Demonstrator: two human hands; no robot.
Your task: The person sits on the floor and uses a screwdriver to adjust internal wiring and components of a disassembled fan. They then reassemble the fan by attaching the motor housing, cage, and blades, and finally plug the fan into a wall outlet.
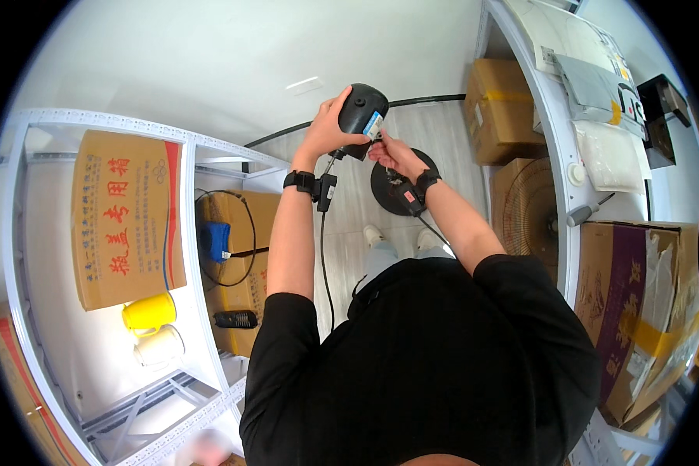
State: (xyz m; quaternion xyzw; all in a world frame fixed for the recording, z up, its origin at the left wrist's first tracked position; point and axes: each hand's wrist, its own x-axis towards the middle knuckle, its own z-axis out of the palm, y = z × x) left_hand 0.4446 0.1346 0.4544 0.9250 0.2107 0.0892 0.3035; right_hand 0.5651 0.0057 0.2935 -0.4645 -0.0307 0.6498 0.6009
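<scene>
A rounded black fan motor housing [359, 107] with a blue-and-white label is held up in front of me. My left hand [325, 133] wraps its near left side, thumb across the front below the label. At the housing's lower right, my right hand [400, 158] has its thumb and forefinger drawn together; whatever lies between them is too small to make out. A thin metal rod [329, 166] sticks out beneath my left hand. Below, the round black base [382, 194] stands on the floor, partly hidden by my right hand and wrist.
Wire fan grille [526, 206] leans by the right shelving, below a carton [503, 109]. A screwdriver [586, 213] lies on that shelf beside plastic packets [607, 154]. Left shelving carries a large carton [128, 221], a yellow mug [149, 312] and a black handset [235, 319]. Cables hang from both wrists.
</scene>
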